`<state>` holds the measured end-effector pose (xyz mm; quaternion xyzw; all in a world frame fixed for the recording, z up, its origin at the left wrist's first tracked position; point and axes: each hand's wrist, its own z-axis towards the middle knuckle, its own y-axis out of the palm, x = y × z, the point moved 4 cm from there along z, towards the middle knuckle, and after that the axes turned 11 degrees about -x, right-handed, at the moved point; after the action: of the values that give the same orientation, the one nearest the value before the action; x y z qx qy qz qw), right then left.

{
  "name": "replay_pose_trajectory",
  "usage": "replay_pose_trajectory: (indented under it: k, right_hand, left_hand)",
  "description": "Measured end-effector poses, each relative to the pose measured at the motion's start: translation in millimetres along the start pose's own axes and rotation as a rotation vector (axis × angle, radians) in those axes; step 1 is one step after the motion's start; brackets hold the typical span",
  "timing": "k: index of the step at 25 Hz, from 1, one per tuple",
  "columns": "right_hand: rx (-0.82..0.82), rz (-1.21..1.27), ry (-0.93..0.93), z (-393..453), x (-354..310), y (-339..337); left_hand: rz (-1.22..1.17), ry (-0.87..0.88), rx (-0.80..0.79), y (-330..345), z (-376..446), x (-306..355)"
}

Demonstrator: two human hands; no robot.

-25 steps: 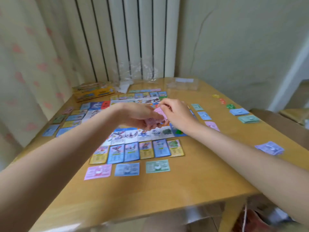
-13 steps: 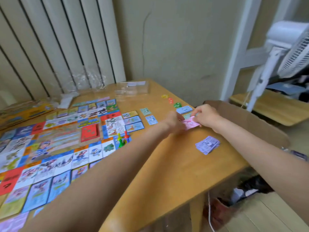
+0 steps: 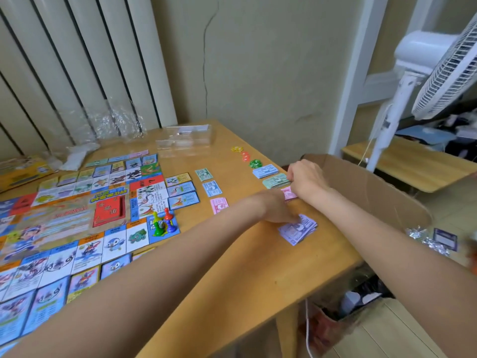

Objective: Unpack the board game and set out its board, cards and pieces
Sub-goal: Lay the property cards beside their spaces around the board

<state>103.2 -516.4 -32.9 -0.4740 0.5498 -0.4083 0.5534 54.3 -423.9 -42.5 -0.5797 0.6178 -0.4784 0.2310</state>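
A: What differs from half a second back?

B: The left hand (image 3: 280,209) has dropped onto the purple note stack (image 3: 298,229); the right hand (image 3: 305,179) now sits by the green stack (image 3: 276,181).

A: The setting?

B: A wooden table (image 3: 253,259) carries the board (image 3: 77,218); a cracked wall and a white fan (image 3: 433,73) stand behind.

A: The grips?

B: Right fingers are pinched on the pink notes (image 3: 288,193); whether the left is closed, I cannot tell.
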Motion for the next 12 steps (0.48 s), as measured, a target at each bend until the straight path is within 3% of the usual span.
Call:
replay_pose_trajectory:
  k: [2,4,7,9,12]
  right_hand:
    - [-0.113,-0.001,-0.233,-8.9,-6.5,-7.9]
    - [-0.308,-0.077,-0.35,-25.2,-10.7,-10.4]
    - [-0.571,-0.312,-0.319,-41.6,-13.7,-3.5]
    - [-0.638,-0.415,-0.27,-47.1,-14.7,-0.9]
    - [-0.67,-0.302,-0.277,-53.6,-16.4,-1.0]
  left_hand:
    - [0.046,0.004,-0.033,1.4,-7.1,10.1]
    - [0.097,0.018,-0.029,2.0,-13.7,19.5]
    - [0.22,0.01,-0.003,7.9,-21.4,32.5]
    - [0.242,-0.008,-0.017,12.6,-24.0,35.7]
    - [0.222,-0.024,-0.046,15.4,-23.6,33.7]
